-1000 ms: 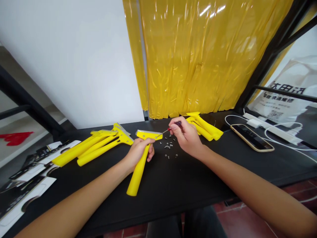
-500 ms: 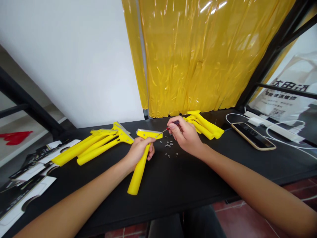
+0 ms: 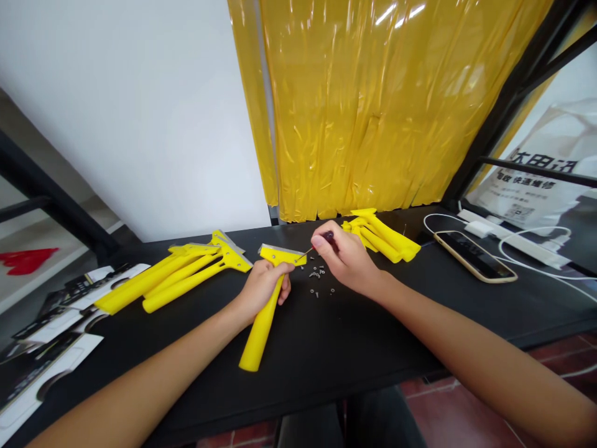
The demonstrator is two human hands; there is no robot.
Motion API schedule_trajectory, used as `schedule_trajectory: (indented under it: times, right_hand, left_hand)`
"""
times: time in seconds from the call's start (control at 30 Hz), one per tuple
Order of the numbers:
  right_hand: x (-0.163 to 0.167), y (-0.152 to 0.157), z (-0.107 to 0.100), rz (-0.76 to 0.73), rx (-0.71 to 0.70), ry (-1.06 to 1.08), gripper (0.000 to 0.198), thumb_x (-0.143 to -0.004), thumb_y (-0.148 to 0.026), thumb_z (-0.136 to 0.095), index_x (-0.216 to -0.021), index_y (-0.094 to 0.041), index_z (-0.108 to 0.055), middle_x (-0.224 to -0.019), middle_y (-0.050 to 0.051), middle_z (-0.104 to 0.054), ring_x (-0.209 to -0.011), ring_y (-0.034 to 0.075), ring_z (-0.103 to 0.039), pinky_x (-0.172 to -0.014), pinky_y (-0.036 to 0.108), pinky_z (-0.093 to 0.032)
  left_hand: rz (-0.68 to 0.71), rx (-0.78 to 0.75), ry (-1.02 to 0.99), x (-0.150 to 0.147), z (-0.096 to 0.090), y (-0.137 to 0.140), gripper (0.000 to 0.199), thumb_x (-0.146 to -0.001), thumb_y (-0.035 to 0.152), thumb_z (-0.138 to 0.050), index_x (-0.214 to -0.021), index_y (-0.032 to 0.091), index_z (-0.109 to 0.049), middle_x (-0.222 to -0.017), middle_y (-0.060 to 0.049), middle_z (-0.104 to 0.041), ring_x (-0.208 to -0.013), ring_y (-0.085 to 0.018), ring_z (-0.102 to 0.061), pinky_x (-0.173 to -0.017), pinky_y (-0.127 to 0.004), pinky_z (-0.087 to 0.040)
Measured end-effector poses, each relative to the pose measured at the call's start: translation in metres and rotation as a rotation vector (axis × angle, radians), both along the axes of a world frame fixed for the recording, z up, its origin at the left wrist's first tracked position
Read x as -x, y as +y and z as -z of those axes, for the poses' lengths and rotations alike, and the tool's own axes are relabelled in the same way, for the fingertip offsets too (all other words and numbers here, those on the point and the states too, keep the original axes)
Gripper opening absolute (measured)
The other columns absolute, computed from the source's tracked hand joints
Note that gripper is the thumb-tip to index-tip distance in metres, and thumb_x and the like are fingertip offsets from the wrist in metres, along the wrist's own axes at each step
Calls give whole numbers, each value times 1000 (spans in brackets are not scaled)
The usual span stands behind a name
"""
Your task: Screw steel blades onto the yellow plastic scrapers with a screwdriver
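A yellow scraper (image 3: 261, 330) with a wide head and a metal blade edge is gripped near its neck by my left hand (image 3: 265, 283), its handle pointing down toward me. My right hand (image 3: 345, 258) is closed around a screwdriver (image 3: 329, 236) with a dark handle. The thin shaft slants left, and its tip meets the right end of the scraper head, at or very near a screw. Several small screws and nuts (image 3: 317, 272) lie scattered on the black table (image 3: 336, 354) just below my right hand.
More yellow scrapers (image 3: 186, 274) are piled at the left, beside printed cards (image 3: 56, 373). Several yellow handles (image 3: 382, 236) lie behind my right hand. A phone (image 3: 476, 256), white cables and a power strip (image 3: 536, 242) sit at the right. A yellow plastic curtain (image 3: 373, 112) hangs behind.
My right hand has turned slightly around the screwdriver, whose tip stays at the scraper's right end. My left hand keeps its hold, and the whole view has shifted very slightly.
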State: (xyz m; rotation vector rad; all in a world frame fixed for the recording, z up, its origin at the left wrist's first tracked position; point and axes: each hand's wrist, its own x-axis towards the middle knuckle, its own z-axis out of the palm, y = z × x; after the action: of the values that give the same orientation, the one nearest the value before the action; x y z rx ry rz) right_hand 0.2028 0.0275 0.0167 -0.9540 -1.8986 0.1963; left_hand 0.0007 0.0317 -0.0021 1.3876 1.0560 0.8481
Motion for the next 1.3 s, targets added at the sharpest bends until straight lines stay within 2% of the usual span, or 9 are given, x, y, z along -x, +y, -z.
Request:
schedule_trajectory:
  times: [0.1, 0.2, 0.37, 0.6, 0.83, 0.93, 1.0, 1.1, 1.3]
  right_hand:
    - [-1, 2, -2, 5, -26, 12, 20, -101, -37, -50, -94, -19, -56, -73, -1, -62, -62, 13, -56, -62, 25, -39]
    - [-6, 1, -7, -116, -49, -75, 16, -102, -31, -47, -97, -19, -56, -82, 1, -63, -70, 13, -58, -66, 24, -40]
    - [-17, -3, -22, -270, -25, -235, 16, -103, -29, -47, -96, -19, -56, -85, 1, -63, -73, 13, -57, -68, 24, -39]
    - [-22, -7, -34, -480, 39, -351, 21, -104, -30, -44, -92, -19, -56, -81, 1, -61, -72, 13, -55, -68, 25, -39]
    - [-11, -4, -21, -337, -31, -150, 11, -98, -30, -56, -99, -20, -60, -93, 3, -61, -81, 14, -56, -72, 28, -43]
    - [-2, -3, -14, -343, 92, 120, 27, -92, -31, -65, -116, -22, -57, -91, 1, -58, -73, 12, -54, -63, 25, -45]
    - [3, -4, -11, -364, 209, 295, 36, -84, -33, -75, -113, -22, -57, -87, 0, -57, -68, 11, -52, -55, 22, -43]
    - [6, -4, -10, -403, 306, 427, 31, -75, -34, -83, -91, -19, -61, -83, -1, -59, -62, 9, -52, -50, 21, -42]
    - [0, -4, -16, -684, 386, 303, 18, -80, -30, -79, -92, -17, -73, -89, 3, -65, -63, 8, -56, -52, 21, -46]
  left_hand:
    - [5, -5, 27, -1, 0, -1, 42, -83, 32, -59, -45, 16, -51, -39, -2, -51, -35, -11, -46, -43, -24, -34]
    - [38, 17, 41, 2, 2, 2, 43, -85, 33, -58, -46, 17, -50, -38, -1, -50, -33, -10, -44, -40, -23, -33]
    - [223, 149, 28, 13, 2, 16, 44, -86, 34, -57, -46, 19, -46, -36, 0, -46, -27, -10, -37, -31, -22, -26]
    - [389, 288, 104, 26, -7, 25, 42, -85, 32, -57, -47, 18, -49, -36, 1, -43, -28, -10, -37, -28, -21, -27]
    - [378, 268, 84, 24, -7, 22, 43, -87, 31, -56, -48, 18, -49, -36, 0, -45, -28, -9, -38, -29, -20, -28]
    - [390, 257, 50, 24, -4, 22, 42, -88, 30, -54, -49, 17, -49, -36, 0, -46, -28, -9, -39, -30, -19, -28]
    - [394, 251, 47, 23, -4, 21, 42, -89, 29, -52, -49, 16, -49, -36, 0, -46, -28, -9, -39, -31, -19, -28]
    - [390, 243, 53, 23, -6, 21, 43, -89, 29, -52, -48, 17, -47, -36, 0, -44, -29, -9, -38, -31, -20, -27]
    - [389, 194, 93, 24, -7, 24, 41, -88, 36, -54, -52, 18, -47, -36, 2, -41, -30, -9, -36, -32, -22, -28]
